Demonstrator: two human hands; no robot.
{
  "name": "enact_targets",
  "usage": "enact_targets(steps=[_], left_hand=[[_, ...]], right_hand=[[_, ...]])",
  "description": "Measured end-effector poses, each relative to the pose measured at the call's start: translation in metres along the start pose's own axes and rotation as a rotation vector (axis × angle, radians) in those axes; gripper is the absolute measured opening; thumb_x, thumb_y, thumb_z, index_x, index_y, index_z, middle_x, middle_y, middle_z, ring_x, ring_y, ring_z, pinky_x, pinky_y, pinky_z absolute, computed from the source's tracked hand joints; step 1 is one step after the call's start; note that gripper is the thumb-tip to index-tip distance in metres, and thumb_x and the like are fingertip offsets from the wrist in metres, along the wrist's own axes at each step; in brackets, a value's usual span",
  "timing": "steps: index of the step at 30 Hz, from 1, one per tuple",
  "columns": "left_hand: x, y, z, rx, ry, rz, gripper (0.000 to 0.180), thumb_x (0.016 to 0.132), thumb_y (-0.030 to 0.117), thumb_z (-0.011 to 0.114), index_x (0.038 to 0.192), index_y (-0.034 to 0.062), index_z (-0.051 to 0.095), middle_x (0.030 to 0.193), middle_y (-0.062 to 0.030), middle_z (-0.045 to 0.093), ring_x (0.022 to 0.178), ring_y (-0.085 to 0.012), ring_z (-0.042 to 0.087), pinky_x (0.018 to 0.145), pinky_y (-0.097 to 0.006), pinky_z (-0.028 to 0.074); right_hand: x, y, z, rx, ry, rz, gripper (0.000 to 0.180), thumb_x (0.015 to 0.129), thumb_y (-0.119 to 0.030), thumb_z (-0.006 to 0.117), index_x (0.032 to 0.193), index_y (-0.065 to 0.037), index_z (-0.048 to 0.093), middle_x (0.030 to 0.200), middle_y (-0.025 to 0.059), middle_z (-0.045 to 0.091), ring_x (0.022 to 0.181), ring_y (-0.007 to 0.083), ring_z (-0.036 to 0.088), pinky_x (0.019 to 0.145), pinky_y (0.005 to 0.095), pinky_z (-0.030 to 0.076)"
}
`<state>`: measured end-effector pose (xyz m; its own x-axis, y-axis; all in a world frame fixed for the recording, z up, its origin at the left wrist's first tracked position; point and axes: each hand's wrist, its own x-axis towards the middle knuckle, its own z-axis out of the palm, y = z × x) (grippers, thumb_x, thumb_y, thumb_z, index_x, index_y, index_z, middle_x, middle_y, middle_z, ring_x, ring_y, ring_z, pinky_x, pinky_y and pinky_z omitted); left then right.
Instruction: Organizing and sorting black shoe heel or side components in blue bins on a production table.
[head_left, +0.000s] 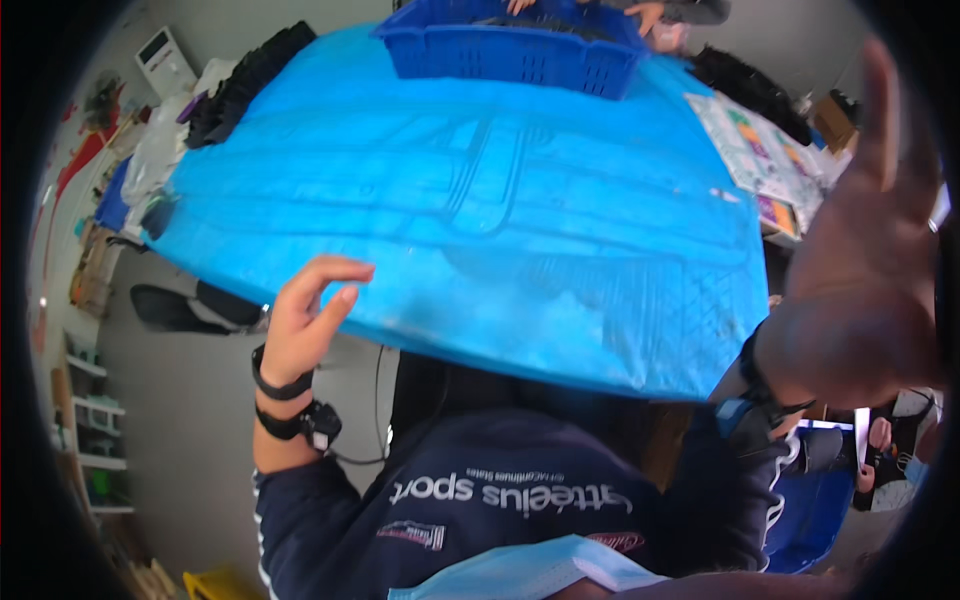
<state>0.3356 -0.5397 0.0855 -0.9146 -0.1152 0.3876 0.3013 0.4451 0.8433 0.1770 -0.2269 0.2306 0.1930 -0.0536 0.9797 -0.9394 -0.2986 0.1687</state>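
Note:
My left hand (315,308) hovers at the near left edge of the blue-covered table (420,190). Its fingers are loosely bent with the thumb apart, and nothing is in it. Close to the camera on the right rises my right hand (860,260), dark and partly blurred. At least one of its fingers stretches upward, and no held thing shows. Both wrists wear black straps; a small device with a cable sits on the left strap (318,425).
At the table's far side stands a blue plastic crate (505,58) with dark things inside. Another person's hands (645,14) are at it. Black ruffled fabric (250,85) lies at the far left, and printed sheets (755,150) lie on the right. A blue bin (805,505) stands lower right.

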Motion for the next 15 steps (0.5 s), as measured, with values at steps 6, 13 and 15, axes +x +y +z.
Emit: enact_targets(steps=[6,13,15], left_hand=[[0.015,-0.035,-0.014,0.245,-0.089,0.084,0.017,0.079,0.002,0.055,0.095,0.0008,0.059,0.094,-0.0123,0.060,0.090,-0.0230,0.056,0.079,-0.031,0.043],[0.070,-0.079,-0.018,0.522,-0.295,0.226,0.015,0.080,0.015,0.056,0.090,0.0055,0.061,0.092,-0.0100,0.060,0.085,-0.0283,0.056,0.074,-0.034,0.045],[0.094,-0.105,-0.009,0.517,-0.403,0.262,0.016,0.081,0.017,0.055,0.092,0.0071,0.062,0.090,-0.0082,0.060,0.082,-0.0252,0.057,0.071,-0.032,0.045]], right_hand=[[-0.094,-0.020,0.010,-0.516,-0.397,0.468,0.058,0.073,-0.007,0.062,0.126,-0.007,0.037,0.131,0.0214,0.033,0.121,0.0363,0.034,0.097,0.0451,0.031],[-0.214,-0.069,-0.027,-1.059,-0.894,0.958,0.040,0.076,-0.013,0.057,0.114,-0.005,0.050,0.128,0.0170,0.039,0.117,0.0379,0.036,0.097,0.0498,0.027],[-0.236,-0.085,-0.034,-1.108,-0.915,1.043,0.039,0.076,-0.014,0.056,0.114,-0.005,0.050,0.127,0.0170,0.040,0.116,0.0376,0.036,0.097,0.0509,0.026]])
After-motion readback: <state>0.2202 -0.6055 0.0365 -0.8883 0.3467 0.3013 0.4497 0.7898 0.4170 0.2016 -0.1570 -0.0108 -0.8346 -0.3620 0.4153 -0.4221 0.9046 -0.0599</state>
